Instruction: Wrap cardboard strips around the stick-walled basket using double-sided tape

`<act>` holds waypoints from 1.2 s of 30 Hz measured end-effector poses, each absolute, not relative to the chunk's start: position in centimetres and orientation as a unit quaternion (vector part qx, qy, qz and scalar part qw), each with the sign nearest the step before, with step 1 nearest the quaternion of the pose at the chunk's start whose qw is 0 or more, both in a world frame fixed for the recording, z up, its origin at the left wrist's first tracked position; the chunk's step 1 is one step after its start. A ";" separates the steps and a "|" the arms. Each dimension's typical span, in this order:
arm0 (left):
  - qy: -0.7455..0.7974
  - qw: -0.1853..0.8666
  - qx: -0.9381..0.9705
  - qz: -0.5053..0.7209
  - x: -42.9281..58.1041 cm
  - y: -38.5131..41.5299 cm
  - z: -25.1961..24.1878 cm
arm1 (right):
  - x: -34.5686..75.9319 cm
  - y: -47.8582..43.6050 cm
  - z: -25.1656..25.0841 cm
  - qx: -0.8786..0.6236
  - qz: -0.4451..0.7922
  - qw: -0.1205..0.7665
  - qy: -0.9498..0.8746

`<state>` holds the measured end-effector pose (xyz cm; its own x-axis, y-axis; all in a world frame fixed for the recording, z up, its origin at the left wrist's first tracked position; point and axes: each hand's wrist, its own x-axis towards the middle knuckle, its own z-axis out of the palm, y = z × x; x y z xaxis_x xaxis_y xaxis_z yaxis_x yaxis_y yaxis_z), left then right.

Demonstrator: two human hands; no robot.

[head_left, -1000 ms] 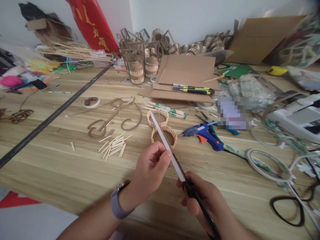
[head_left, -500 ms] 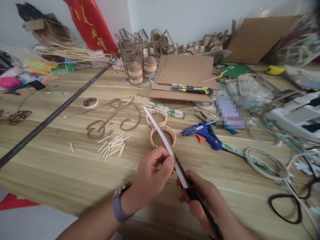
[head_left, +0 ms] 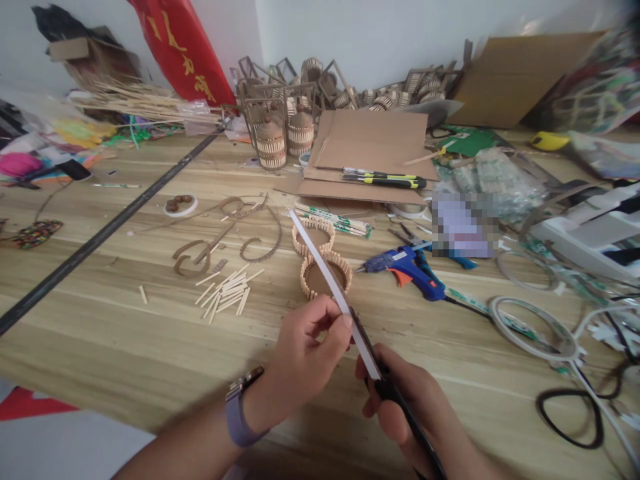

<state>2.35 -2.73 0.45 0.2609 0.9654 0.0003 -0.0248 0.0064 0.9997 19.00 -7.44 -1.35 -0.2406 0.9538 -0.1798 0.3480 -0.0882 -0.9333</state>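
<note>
My left hand (head_left: 313, 343) is closed in a pinch on a narrow white strip (head_left: 320, 263). The strip slants from above the small stick-walled rings down to my right hand. My right hand (head_left: 413, 400) is wrapped around a long black-handled tool (head_left: 400, 400), seen edge-on; its kind cannot be made out. The tool's thin dark front part lies along the strip's lower right edge, close to my left fingertips. Behind the strip stand two round brown-based rings walled with short sticks, a nearer one (head_left: 343, 267) and a farther one (head_left: 330, 230), both partly covered.
Short wooden sticks (head_left: 230, 290) lie scattered left of the rings. A blue glue gun (head_left: 400, 263) rests to the right, near a tape roll (head_left: 533, 327). Behind are cardboard sheets (head_left: 370, 143) bearing utility knives (head_left: 390, 180). A dark bar (head_left: 125, 213) crosses the left side.
Both hands have shifted slightly to the right and down, with the white strip and black tool moving along. My grips look the same, and the table items have stayed put.
</note>
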 end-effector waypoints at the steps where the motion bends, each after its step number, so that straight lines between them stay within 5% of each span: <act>1: 0.423 0.567 0.556 0.436 2.3 -2.7 0.5 | 19.0 -7.5 -1.4 -0.541 0.503 0.297 -0.605; 36: 0.425 0.575 0.540 0.444 2.2 -2.3 0.9 | 19.1 -7.8 -2.2 -0.531 0.510 0.287 -0.613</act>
